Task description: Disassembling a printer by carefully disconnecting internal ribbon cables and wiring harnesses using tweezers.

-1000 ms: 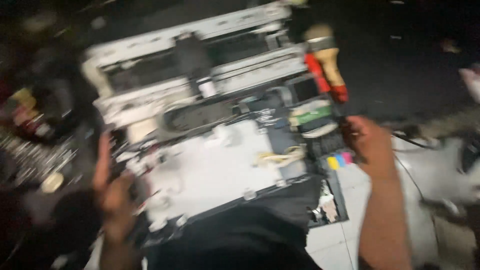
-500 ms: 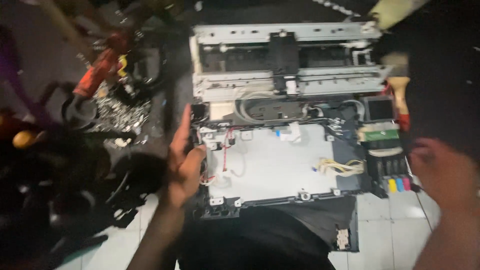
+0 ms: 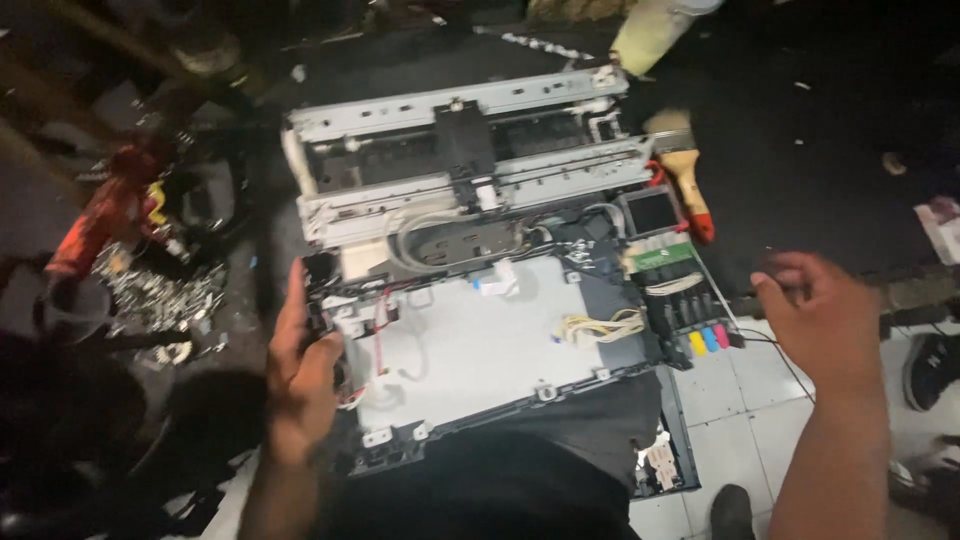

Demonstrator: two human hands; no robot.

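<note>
Two hands work over an opened printer [image 3: 470,290] that lies stripped of its cover on the floor, filling the middle of the frame. The left hand [image 3: 300,375], at lower left, lies along the printer's left edge with its fingers [image 3: 292,310] stretched up and lightly curled against the dark side frame; it steadies the chassis and closes on nothing that can be lifted. The right hand [image 3: 825,320], at right centre, hovers in the air with fingers spread and empty, just right of the row of coloured ink tanks [image 3: 708,340].

Inside, the white base plate [image 3: 480,350] is bare, with a bundle of pale wires [image 3: 600,325] toward its right and thin red wires [image 3: 380,315] near the left hand. The print carriage [image 3: 465,150] sits on its metal rail [image 3: 470,105] in the upper half. A paintbrush [image 3: 685,170] with a red and wooden handle lies at the printer's upper right corner, and a heap of small metal parts [image 3: 165,290] lies at the left.

To handle this well, I judge that the left hand should press on the solid frame and stay clear of the red wires. The right hand should come in on the rigid edge beside the ink tanks, not on their tubes. Lighting is dim, so small catches are hard to make out.
</note>
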